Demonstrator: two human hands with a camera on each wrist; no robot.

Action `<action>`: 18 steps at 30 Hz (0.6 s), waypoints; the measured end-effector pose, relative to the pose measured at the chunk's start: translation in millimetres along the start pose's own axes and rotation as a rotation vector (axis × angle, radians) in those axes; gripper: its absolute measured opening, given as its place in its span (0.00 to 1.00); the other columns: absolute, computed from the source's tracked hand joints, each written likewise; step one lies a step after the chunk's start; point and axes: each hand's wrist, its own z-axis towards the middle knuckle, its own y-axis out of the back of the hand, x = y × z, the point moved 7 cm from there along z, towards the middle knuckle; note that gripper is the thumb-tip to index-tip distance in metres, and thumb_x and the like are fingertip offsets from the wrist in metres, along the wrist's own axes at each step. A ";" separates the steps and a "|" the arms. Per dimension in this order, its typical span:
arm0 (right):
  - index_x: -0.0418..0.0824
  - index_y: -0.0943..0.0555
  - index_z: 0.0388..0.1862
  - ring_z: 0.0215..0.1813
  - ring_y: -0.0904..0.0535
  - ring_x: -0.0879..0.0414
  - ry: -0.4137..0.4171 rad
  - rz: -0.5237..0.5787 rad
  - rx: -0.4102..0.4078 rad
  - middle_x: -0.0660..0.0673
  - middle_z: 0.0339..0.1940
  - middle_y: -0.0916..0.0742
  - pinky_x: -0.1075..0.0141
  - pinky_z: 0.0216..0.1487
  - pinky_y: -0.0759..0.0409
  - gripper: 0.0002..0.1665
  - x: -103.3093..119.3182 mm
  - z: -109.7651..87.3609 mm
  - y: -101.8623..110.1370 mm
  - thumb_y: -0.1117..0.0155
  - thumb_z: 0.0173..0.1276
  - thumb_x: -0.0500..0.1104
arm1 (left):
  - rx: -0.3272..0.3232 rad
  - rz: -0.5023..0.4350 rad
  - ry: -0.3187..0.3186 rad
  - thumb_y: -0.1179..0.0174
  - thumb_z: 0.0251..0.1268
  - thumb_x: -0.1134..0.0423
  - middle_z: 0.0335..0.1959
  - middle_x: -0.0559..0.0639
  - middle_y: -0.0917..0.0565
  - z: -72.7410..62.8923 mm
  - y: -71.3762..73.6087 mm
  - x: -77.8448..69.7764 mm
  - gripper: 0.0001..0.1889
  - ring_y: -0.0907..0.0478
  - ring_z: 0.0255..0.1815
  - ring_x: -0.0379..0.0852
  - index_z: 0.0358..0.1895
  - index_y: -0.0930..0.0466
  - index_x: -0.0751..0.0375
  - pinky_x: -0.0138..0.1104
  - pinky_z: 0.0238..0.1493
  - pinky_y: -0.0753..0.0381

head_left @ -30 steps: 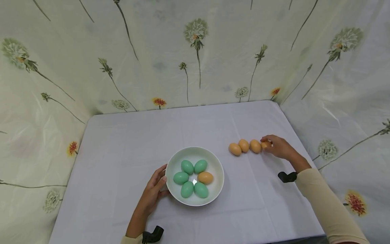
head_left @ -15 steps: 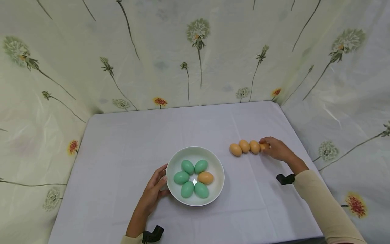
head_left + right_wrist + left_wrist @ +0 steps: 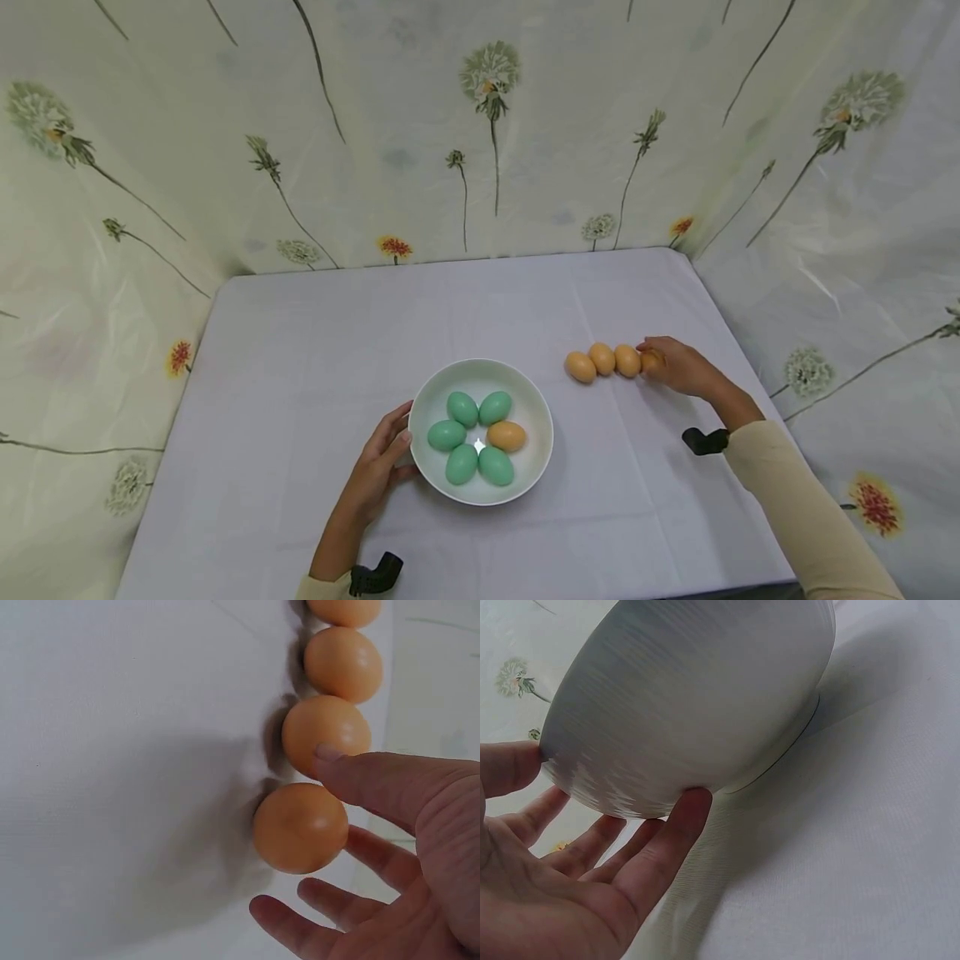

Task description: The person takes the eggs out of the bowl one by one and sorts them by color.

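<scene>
A white bowl (image 3: 540, 454) stands on the table, holding several green eggs (image 3: 446, 436) and one orange-brown egg (image 3: 506, 436). Against the bowl's left side rests my left hand (image 3: 378, 467); in the left wrist view, its extended fingers and thumb are spread along the bowl's outer wall (image 3: 682, 712). To the right lies a row of several orange-brown eggs (image 3: 602, 358). My right hand (image 3: 678, 367) is at the row's right end. In the right wrist view, the end egg (image 3: 300, 829) lies between thumb and fingers, and the thumb tip overlaps the neighbouring egg (image 3: 326, 735).
A white cloth (image 3: 315, 358) covers the table. Flower-printed sheeting (image 3: 360, 125) hangs behind it and along both sides. Black wrist mounts (image 3: 705, 442) sit at both wrists.
My right hand has shifted slightly left along with the end egg, closer to the other eggs in the row. The left hand and the bowl stay in place.
</scene>
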 end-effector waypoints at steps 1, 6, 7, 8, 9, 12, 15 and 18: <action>0.30 0.29 0.66 0.73 0.41 0.27 -0.002 -0.005 0.001 0.25 0.70 0.30 0.33 0.70 0.42 0.30 1.1 -0.7 0.9 0.35 0.69 0.40 | 0.004 0.003 -0.003 0.48 0.78 0.54 0.75 0.57 0.35 0.1 -0.1 -0.4 0.27 0.27 0.67 0.59 0.76 0.40 0.47 0.47 0.53 0.16; 0.31 0.29 0.67 0.74 0.42 0.26 0.029 -0.022 -0.019 0.23 0.72 0.33 0.33 0.70 0.41 0.28 14.8 -2.3 9.6 0.37 0.71 0.39 | 0.005 0.006 0.003 0.48 0.78 0.54 0.75 0.57 0.35 -0.4 0.4 -0.9 0.27 0.27 0.67 0.57 0.76 0.40 0.46 0.45 0.53 0.16; 0.32 0.29 0.67 0.74 0.42 0.26 0.041 -0.019 -0.023 0.24 0.72 0.34 0.32 0.70 0.40 0.28 20.0 -2.5 11.8 0.37 0.71 0.39 | 0.005 0.004 0.003 0.48 0.78 0.54 0.75 0.57 0.35 -0.6 0.5 -1.2 0.27 0.27 0.67 0.56 0.76 0.40 0.47 0.45 0.52 0.16; 0.32 0.29 0.67 0.73 0.41 0.27 0.057 -0.019 -0.027 0.24 0.73 0.34 0.33 0.70 0.40 0.28 25.9 -2.5 13.9 0.37 0.71 0.38 | 0.004 0.004 0.002 0.48 0.78 0.53 0.75 0.57 0.35 -0.8 0.6 -1.6 0.27 0.26 0.67 0.55 0.76 0.40 0.47 0.45 0.52 0.16; 0.33 0.29 0.68 0.74 0.41 0.27 0.069 -0.016 -0.029 0.24 0.73 0.34 0.33 0.69 0.39 0.28 32.9 -2.7 15.9 0.37 0.71 0.38 | 0.007 0.007 -0.002 0.48 0.78 0.53 0.75 0.57 0.35 -0.9 0.4 -2.3 0.27 0.26 0.66 0.55 0.76 0.40 0.48 0.45 0.52 0.16; 0.33 0.29 0.68 0.73 0.39 0.29 0.120 -0.036 -0.030 0.26 0.73 0.33 0.34 0.68 0.35 0.28 58.0 -4.7 21.1 0.35 0.71 0.38 | 0.007 0.009 -0.004 0.49 0.78 0.53 0.75 0.58 0.35 -1.1 0.3 -3.1 0.28 0.25 0.66 0.54 0.76 0.41 0.48 0.45 0.52 0.16; 0.33 0.27 0.67 0.73 0.37 0.31 0.188 -0.059 -0.025 0.27 0.71 0.30 0.36 0.67 0.33 0.29 87.6 -9.5 24.8 0.34 0.69 0.38 | 0.009 0.008 0.000 0.49 0.78 0.54 0.74 0.57 0.35 -1.0 0.0 -2.8 0.27 0.26 0.66 0.54 0.76 0.40 0.47 0.45 0.53 0.16; 0.34 0.27 0.67 0.73 0.36 0.32 0.251 -0.063 -0.006 0.29 0.71 0.29 0.37 0.67 0.31 0.29 115.6 -14.9 26.1 0.33 0.68 0.37 | 0.009 0.002 0.010 0.49 0.78 0.54 0.74 0.56 0.34 -0.8 -0.2 -2.1 0.26 0.27 0.66 0.57 0.75 0.39 0.45 0.45 0.53 0.16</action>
